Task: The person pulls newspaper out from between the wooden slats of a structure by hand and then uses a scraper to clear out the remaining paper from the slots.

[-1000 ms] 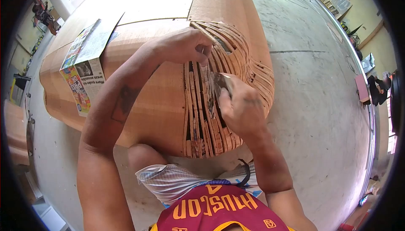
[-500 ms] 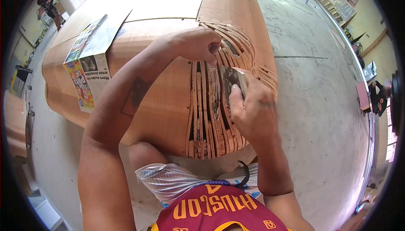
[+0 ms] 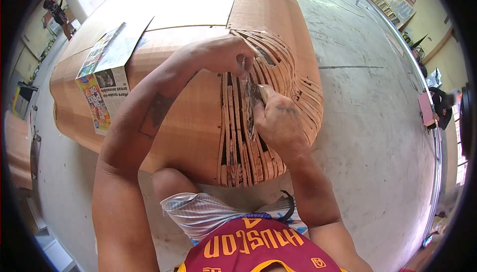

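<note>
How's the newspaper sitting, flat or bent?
Bent: the newspaper has a crease across it, the pale upper part lying back over the wooden piece, the printed lower part angled down its side.

A pale grey concrete floor (image 3: 377, 137) fills the right side of the frame and shows again down the left and below the centre. It is scuffed and speckled, with a dark straight line running across it right of centre and a greenish sheen toward the top. On it sits a big, curved wooden form (image 3: 184, 118), spanning the upper left and middle; its underside is hidden. Printed newspaper sheets (image 3: 112, 73) drape over the form at upper left.
</note>
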Demonstrator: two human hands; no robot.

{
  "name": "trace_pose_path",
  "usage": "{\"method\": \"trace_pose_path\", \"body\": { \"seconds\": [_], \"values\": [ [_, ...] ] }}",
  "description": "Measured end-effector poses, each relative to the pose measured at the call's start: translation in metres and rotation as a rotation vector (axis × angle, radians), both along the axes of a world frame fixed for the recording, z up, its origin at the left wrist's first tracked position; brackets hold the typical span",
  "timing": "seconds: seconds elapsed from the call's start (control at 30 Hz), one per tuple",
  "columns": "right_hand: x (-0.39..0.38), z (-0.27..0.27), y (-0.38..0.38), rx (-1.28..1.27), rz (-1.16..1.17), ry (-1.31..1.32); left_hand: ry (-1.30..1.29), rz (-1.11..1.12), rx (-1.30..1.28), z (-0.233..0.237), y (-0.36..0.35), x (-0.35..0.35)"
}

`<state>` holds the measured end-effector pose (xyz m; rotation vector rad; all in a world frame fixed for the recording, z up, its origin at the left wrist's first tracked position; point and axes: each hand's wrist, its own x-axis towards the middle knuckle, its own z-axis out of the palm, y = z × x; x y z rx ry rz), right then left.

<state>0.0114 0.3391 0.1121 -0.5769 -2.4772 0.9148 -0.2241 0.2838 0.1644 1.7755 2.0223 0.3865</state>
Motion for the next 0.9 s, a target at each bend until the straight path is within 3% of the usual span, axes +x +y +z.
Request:
{"method": "trace_pose_path", "body": {
  "seconds": [0.17,0.27,0.4,0.5,0.67,0.77,0.9],
  "values": [
    [0.014,0.031,0.003,0.027,0.033,0.000,0.015,-0.011,0.024,-0.001,0.003,-0.002],
    [0.027,0.056,-0.009,0.037,0.057,0.148,0.011,0.009,-0.076,0.005,0.009,-0.002],
    [-0.003,0.002,-0.003,0.082,-0.014,0.026,0.028,-0.013,-0.133,0.006,0.017,-0.002],
    [-0.001,-0.002,-0.005,0.035,-0.001,0.025,-0.001,0.027,-0.184,0.011,0.015,0.003],
    [0.023,0.051,-0.008,-0.085,0.018,-0.024,-0.071,0.126,-0.219,0.012,0.017,-0.004],
    [0.003,0.015,-0.003,0.078,-0.007,-0.004,-0.130,0.148,-0.203,0.013,0.015,-0.005],
    [-0.003,0.001,-0.001,0.037,-0.039,-0.034,-0.171,0.156,-0.188,0.009,0.016,-0.006]
  ]
}}
